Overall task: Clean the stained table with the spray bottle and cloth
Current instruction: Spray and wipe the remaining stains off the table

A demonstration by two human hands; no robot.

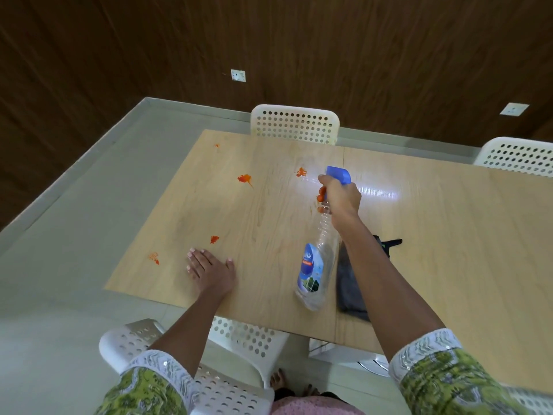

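right hand [341, 197] gripping a spray bottle [317, 259] by its blue head, held over the table [434, 235]; left hand [211, 269] flat near orange stains [244, 178]; dark cloth [350, 283] under the right arm

- Both sleeves [449, 381] are green with a leafy print.
- White lace cuffs [425, 348] with sequins end them.
- Bare forearms, bare feet [278, 380].

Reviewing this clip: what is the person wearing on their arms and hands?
Both hands, left and right, are bare: no gloves, rings or watch visible. Forearms are bare too. The sleeves are green and yellow patterned fabric, ending below the elbow in white lace-like cuffs.
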